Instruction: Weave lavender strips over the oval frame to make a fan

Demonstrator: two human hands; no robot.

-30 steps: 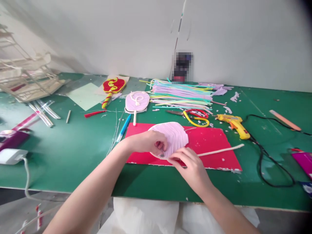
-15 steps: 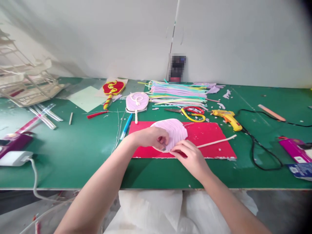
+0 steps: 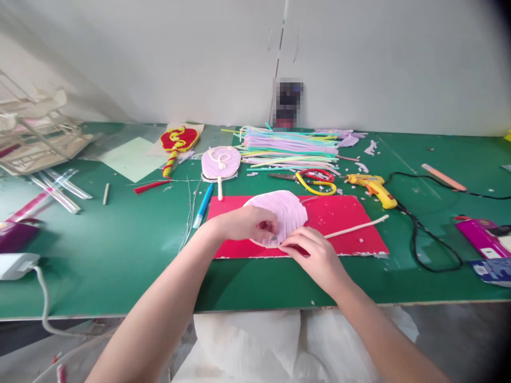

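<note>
A pale lilac ribbed fan-shaped piece, made of strips laid side by side, lies on a red board. A white fuzzy pipe cleaner runs along its near edge and trails off to the right. My left hand is curled over the left part of the lilac piece, fingertips pressing its near edge. At that edge my right hand pinches the pipe cleaner between thumb and forefinger. What lies under the left palm is hidden.
Behind are a finished lilac fan, a red-and-yellow fan, and bundled pastel pipe cleaners. Scissors and a yellow glue gun with a black cord lie beyond the board. A blue pen lies left.
The view has shifted and tilted slightly, so the table's left side sits further left. Both hands stay at the near edge of the lilac piece, with only slight finger movement.
</note>
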